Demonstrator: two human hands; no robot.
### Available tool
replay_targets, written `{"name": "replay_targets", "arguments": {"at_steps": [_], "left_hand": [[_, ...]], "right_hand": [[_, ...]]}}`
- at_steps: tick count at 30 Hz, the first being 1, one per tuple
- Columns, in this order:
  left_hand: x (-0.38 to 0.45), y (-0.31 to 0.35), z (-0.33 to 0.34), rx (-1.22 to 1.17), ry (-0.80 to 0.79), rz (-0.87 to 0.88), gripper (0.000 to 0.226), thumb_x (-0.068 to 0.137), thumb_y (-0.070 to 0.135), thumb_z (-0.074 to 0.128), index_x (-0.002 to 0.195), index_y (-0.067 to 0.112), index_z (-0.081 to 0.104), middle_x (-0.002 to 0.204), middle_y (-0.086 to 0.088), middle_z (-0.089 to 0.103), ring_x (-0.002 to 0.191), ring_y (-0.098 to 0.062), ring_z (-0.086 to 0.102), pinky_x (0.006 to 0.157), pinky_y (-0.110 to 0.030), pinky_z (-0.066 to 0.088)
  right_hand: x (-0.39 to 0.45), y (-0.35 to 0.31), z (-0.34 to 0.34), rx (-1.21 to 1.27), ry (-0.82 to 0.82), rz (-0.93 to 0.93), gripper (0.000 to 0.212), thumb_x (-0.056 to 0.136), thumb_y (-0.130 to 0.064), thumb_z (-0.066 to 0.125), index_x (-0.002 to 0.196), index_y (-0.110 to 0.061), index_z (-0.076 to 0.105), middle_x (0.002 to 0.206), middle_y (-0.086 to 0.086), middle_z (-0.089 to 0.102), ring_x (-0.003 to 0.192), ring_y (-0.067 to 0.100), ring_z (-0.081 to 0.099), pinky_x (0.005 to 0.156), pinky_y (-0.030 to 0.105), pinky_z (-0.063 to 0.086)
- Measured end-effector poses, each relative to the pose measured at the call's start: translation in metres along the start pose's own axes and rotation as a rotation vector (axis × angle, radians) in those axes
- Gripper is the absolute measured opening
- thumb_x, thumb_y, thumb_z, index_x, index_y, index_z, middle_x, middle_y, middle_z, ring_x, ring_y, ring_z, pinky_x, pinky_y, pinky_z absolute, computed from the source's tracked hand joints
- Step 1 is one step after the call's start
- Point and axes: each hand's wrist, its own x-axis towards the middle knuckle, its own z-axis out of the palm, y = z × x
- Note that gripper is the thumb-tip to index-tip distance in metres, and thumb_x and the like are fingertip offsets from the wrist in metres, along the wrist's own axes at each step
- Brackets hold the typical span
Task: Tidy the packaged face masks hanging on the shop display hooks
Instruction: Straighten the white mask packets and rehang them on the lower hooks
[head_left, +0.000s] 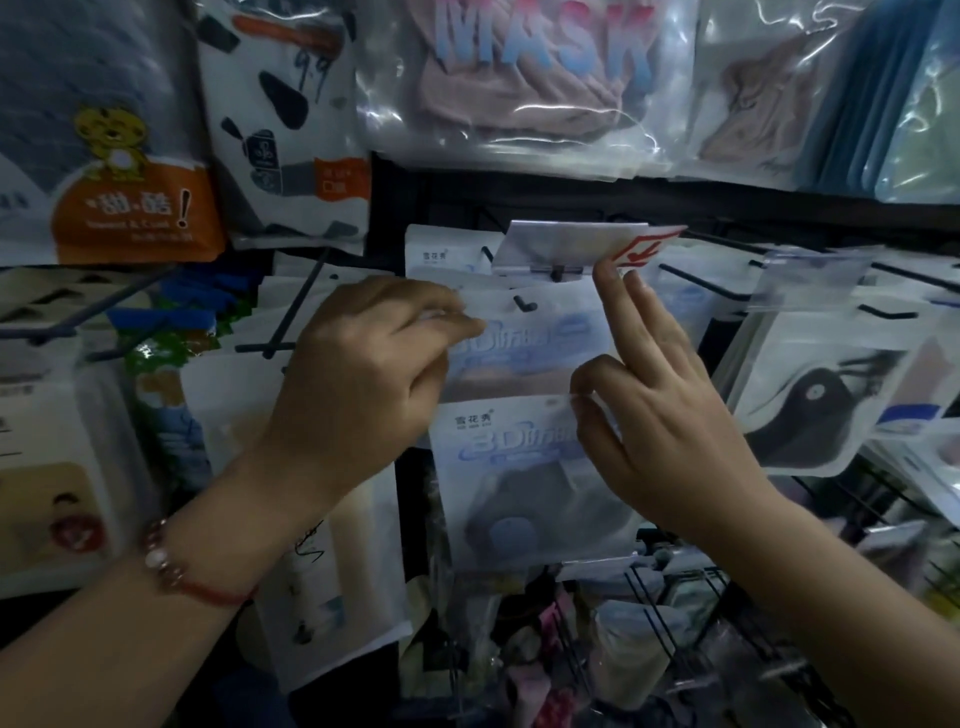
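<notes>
Work was in the middle: our left hand (363, 364) pinched the upper mask pack (530, 338) at its hook (522, 303), our right hand (649, 395) pinched the lower pack (514, 483); neighbouring packs hung crooked.

Rack: a dark wire display rack (670, 613) with black hooks, packed with bagged masks.
Landmark: the centre hook (521, 302), its black tip poking through the hang hole of a white mask pack (540, 332) with blue lettering.
Just above the hook: a clear price-tag holder (566, 247), tilted, with a red-marked label at its right end.
Below it: a second pack (530, 483) of the same kind, a dark mask inside.
Up and left: an orange tiger pack (119, 208) and a black-spotted pack (291, 130).
Above: a pink pack (519, 83) lettered MASK.
Right: a hanging pack (815, 400) with a black mask.
</notes>
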Motion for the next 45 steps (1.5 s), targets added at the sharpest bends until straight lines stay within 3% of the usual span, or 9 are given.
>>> {"name": "replay_targets", "arguments": {"at_steps": [6,11,14,17,19,28,39,41,45], "left_hand": [[-0.014,0.029,-0.002,-0.081,-0.190,0.042,0.031,0.097,0.029,0.057,0.122,0.014,0.068,0.108,-0.004,0.072,0.095,-0.022,0.067,0.083,-0.036,0.053],[-0.018,0.026,0.009,-0.099,-0.178,0.089,0.027,0.097,0.015,0.061,0.121,0.018,0.071,0.100,-0.003,0.073,0.085,-0.025,0.069,0.071,-0.043,0.057],[-0.014,0.025,0.007,-0.086,-0.124,0.087,0.029,0.096,0.010,0.060,0.121,0.019,0.072,0.101,-0.004,0.073,0.082,-0.026,0.068,0.066,-0.042,0.057],[-0.003,0.021,0.004,-0.069,-0.055,0.074,0.029,0.097,0.009,0.057,0.120,0.017,0.072,0.099,-0.006,0.072,0.081,-0.026,0.068,0.065,-0.042,0.057],[0.007,0.019,0.006,-0.065,-0.020,0.069,0.030,0.095,0.004,0.060,0.121,0.015,0.072,0.097,-0.007,0.072,0.081,-0.026,0.067,0.067,-0.042,0.057],[0.019,0.015,0.031,-0.126,-0.041,-0.050,0.040,0.092,0.002,0.059,0.129,0.016,0.068,0.096,-0.005,0.067,0.087,-0.027,0.064,0.065,-0.042,0.056],[0.015,0.017,0.038,-0.007,-0.034,-0.147,0.044,0.089,-0.001,0.064,0.129,0.017,0.067,0.085,-0.003,0.061,0.081,-0.025,0.054,0.067,-0.031,0.045],[0.019,0.012,0.045,0.079,-0.046,-0.173,0.046,0.086,-0.001,0.066,0.127,0.018,0.068,0.089,-0.003,0.065,0.084,-0.025,0.052,0.072,-0.028,0.038],[0.012,0.011,0.056,0.211,-0.045,-0.176,0.055,0.079,0.003,0.075,0.131,0.020,0.065,0.106,-0.012,0.065,0.102,-0.028,0.041,0.086,-0.036,0.032]], "right_hand": [[0.002,-0.006,0.003,0.057,0.030,0.018,0.016,0.097,-0.020,0.052,0.090,-0.008,0.059,0.163,0.015,0.009,0.152,0.031,0.003,0.122,0.041,0.013],[0.003,-0.008,0.007,0.074,0.093,0.020,0.014,0.097,-0.017,0.054,0.093,-0.007,0.062,0.162,0.013,0.011,0.151,0.033,0.007,0.121,0.043,0.016],[0.003,-0.008,0.006,0.069,0.121,0.037,0.023,0.095,-0.021,0.056,0.114,-0.009,0.063,0.162,0.014,0.017,0.151,0.032,0.009,0.122,0.043,0.016],[0.003,-0.009,0.002,0.042,0.132,0.049,0.048,0.097,-0.028,0.053,0.140,-0.007,0.050,0.162,0.012,0.019,0.151,0.030,0.009,0.123,0.040,0.011],[0.003,-0.010,0.000,0.026,0.143,0.052,0.055,0.096,-0.027,0.053,0.146,-0.007,0.042,0.162,0.012,0.020,0.151,0.030,0.009,0.123,0.042,0.008],[0.001,-0.008,0.002,0.036,0.144,0.051,0.059,0.094,-0.024,0.055,0.149,-0.009,0.039,0.162,0.010,0.019,0.151,0.032,0.008,0.121,0.050,0.015],[-0.005,-0.013,0.003,0.113,0.126,0.076,0.060,0.096,-0.031,0.048,0.151,-0.012,0.035,0.164,0.005,0.014,0.152,0.028,0.004,0.123,0.033,0.005],[-0.006,-0.013,0.004,0.131,0.125,0.078,0.060,0.095,-0.031,0.049,0.150,-0.011,0.036,0.163,0.006,0.015,0.152,0.029,0.004,0.123,0.035,0.007],[-0.012,-0.012,0.006,0.099,0.067,0.112,0.059,0.095,-0.032,0.048,0.149,-0.012,0.038,0.159,0.009,0.027,0.150,0.030,0.012,0.121,0.030,0.004]]}}
